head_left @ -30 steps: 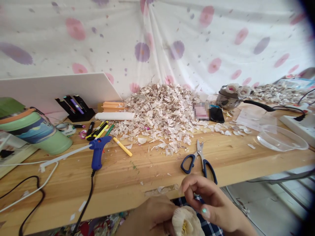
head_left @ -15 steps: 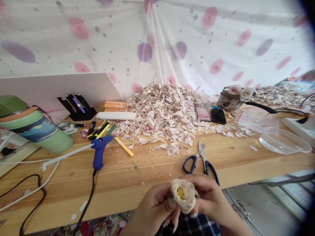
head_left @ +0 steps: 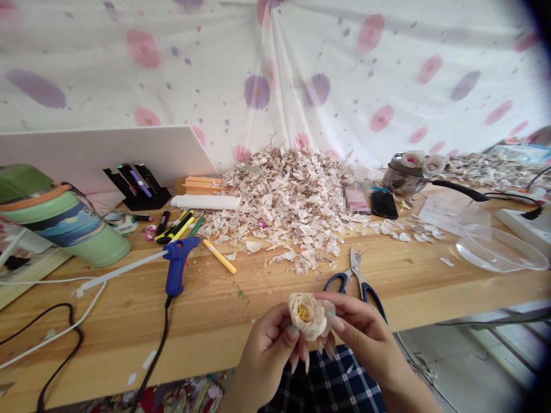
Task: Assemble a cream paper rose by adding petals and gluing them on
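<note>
A cream-white, papery flower with a yellow centre (head_left: 313,327) is held up at the near edge of the pale wooden desk (head_left: 275,292), over the dark blue plaid cloth (head_left: 329,381) on the person's lap. The left hand (head_left: 269,347) has a close fingertip grip on its left side and underside; the right hand (head_left: 365,332) has a narrow grip, thumb and finger pinching the thin whitish petal (head_left: 328,314) at the flower's right. Whether that petal is already fixed there, I cannot tell. Thin as it looks, it could tear or crease if pinched too hard, and long nails could nick it; too loose a hold could let the flower drop to the lap. The blue-handled steel scissors (head_left: 355,265) lie just beyond the right hand, blades pointing away, so a careless reach might knock them. The blue glue gun (head_left: 175,269) could be dragged if its black cord (head_left: 160,338), hanging over the desk edge, gets snagged.
</note>
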The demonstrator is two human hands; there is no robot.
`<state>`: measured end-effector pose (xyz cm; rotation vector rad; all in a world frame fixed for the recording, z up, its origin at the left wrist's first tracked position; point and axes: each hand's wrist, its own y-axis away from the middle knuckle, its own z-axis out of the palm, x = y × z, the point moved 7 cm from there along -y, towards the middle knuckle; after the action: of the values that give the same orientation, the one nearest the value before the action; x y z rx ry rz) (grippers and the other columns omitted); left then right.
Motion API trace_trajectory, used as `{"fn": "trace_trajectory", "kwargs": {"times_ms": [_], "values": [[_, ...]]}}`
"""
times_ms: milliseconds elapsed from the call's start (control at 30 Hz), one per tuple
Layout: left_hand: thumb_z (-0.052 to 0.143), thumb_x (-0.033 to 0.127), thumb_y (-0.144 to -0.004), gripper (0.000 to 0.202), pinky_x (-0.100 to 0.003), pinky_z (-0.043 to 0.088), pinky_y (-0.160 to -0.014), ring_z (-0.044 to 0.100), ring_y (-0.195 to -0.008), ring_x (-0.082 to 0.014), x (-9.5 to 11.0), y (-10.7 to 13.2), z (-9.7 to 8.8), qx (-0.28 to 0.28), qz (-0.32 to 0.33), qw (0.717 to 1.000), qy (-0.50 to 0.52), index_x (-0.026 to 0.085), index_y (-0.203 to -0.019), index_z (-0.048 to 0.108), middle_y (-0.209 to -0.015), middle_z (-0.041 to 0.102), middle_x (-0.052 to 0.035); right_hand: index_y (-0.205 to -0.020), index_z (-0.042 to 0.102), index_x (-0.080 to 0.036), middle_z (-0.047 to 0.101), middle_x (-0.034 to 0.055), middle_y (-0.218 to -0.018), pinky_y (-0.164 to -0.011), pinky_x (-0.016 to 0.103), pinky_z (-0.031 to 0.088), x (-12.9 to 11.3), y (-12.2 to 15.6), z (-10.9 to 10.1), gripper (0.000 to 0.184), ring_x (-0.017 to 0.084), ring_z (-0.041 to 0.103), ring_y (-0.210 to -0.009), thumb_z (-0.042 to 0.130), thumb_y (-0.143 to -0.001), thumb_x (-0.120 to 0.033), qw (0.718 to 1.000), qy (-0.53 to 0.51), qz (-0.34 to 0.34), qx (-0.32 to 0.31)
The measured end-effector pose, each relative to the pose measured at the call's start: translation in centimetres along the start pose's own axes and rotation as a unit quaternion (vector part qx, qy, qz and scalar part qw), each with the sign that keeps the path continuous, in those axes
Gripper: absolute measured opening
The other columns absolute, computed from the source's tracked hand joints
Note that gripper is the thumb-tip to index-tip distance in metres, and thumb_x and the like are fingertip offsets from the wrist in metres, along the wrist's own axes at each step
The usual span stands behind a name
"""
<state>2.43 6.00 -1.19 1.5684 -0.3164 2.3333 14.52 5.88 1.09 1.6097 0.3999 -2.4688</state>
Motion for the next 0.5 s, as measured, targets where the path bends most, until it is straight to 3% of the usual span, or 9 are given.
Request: {"fn": "trace_trajectory", "kwargs": {"times_ms": [100, 233, 400, 500], "values": [[0.065, 0.051, -0.08, 0.038, -0.017, 0.037, -0.047, 0.047, -0.048, -0.0074, 0.4, 0.1, -0.5, 0.026, 0.008, 1.0, -0.014, 0.015, -0.091, 0.066, -0.058, 0.06, 0.0008, -0.106, 0.073, -0.024, 0.071, 0.0038, -0.078, -0.056, 0.019, 0.051, -0.4, 0.0, -1.1, 0.021, 0.011, 0.06, -0.062, 0.067, -0.088, -0.031, 0.997, 0.05, -0.013, 0.06], [0.071, 0.049, -0.075, 0.035, -0.02, 0.045, -0.056, 0.055, -0.054, -0.011, 1.4, 0.6, -1.8, 0.103, 0.026, 0.994, -0.028, 0.015, -0.076, 0.068, -0.062, 0.067, -0.0021, -0.106, 0.071, -0.021, 0.07, 0.0042, -0.075, -0.057, 0.023, 0.051, -2.8, -0.9, -2.6, 0.022, 0.015, 0.061, -0.064, 0.064, -0.089, -0.033, 0.978, 0.173, -0.051, 0.109], [0.082, 0.046, -0.063, 0.033, -0.027, 0.051, -0.068, 0.065, -0.065, -0.0187, 2.9, 1.3, -2.9, 0.17, 0.052, 0.983, -0.044, 0.017, -0.077, 0.077, -0.067, 0.074, -0.0038, -0.11, 0.067, -0.016, 0.067, 0.0031, -0.071, -0.053, 0.024, 0.045, -3.2, -3.9, -2.8, 0.029, 0.014, 0.057, -0.059, 0.058, -0.09, -0.035, 0.942, 0.332, -0.004, 0.047], [0.086, 0.042, -0.057, 0.027, -0.026, 0.052, -0.064, 0.064, -0.058, -0.0181, 3.5, 1.5, -2.5, 0.174, 0.058, 0.982, -0.034, 0.019, -0.068, 0.078, -0.059, 0.072, -0.0022, -0.118, 0.064, -0.014, 0.065, 0.003, -0.07, -0.057, 0.027, 0.045, -1.2, -5.5, -2.2, 0.031, 0.017, 0.059, -0.063, 0.051, -0.091, -0.025, 0.885, 0.463, 0.037, -0.001]]}}
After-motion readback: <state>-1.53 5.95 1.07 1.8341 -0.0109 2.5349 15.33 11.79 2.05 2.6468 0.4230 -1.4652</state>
